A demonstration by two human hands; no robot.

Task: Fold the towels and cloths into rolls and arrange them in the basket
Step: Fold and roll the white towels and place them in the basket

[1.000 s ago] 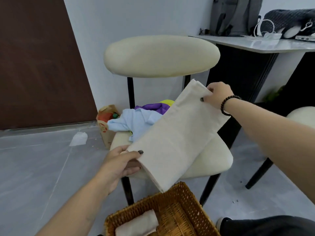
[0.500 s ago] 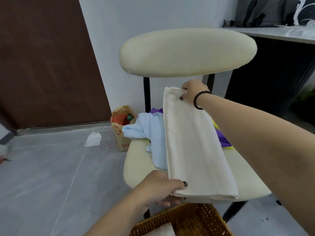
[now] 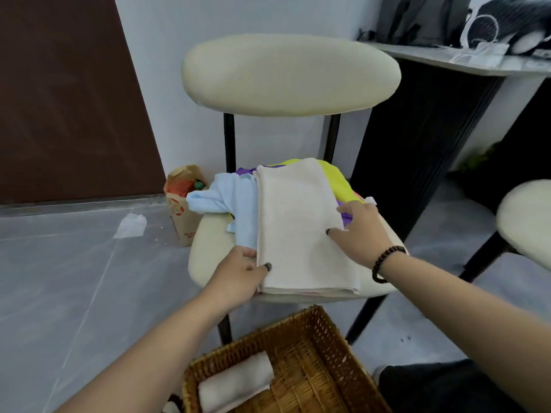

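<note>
Folded cream towel (image 3: 295, 231) lies between left hand (image 3: 238, 275), gripping its edge, and flat right hand (image 3: 362, 231).

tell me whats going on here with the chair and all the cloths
A person is folding towels. A cream towel, folded into a long strip, lies on the chair seat over a pile of coloured cloths. The left hand pinches its near left edge; the right hand rests flat on its right side. One rolled towel already sits in the wicker basket below.
</note>
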